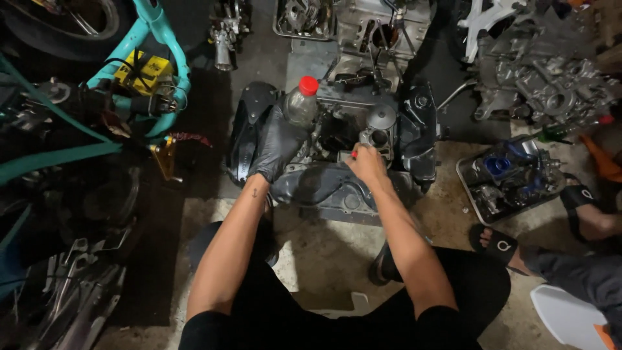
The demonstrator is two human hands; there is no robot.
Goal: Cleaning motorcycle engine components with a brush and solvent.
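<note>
The left hand (277, 144), in a black glove, gripped a clear bottle (302, 104) w/ red cap, fingers wrapped round it, tilted over the engine (337, 185) on the floor. The right hand (367, 164), bare, pinched a small red-tipped tool (354, 155) beside the engine's round metal part (381, 118).

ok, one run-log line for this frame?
left hand: gloved, grips clear bottle | right hand: bare, on metal part | engine: on floor

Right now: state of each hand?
Left hand, black glove: closed around clear plastic bottle with red cap.
Right hand, bare: pinching a small red-tipped tool at the engine part.
</note>
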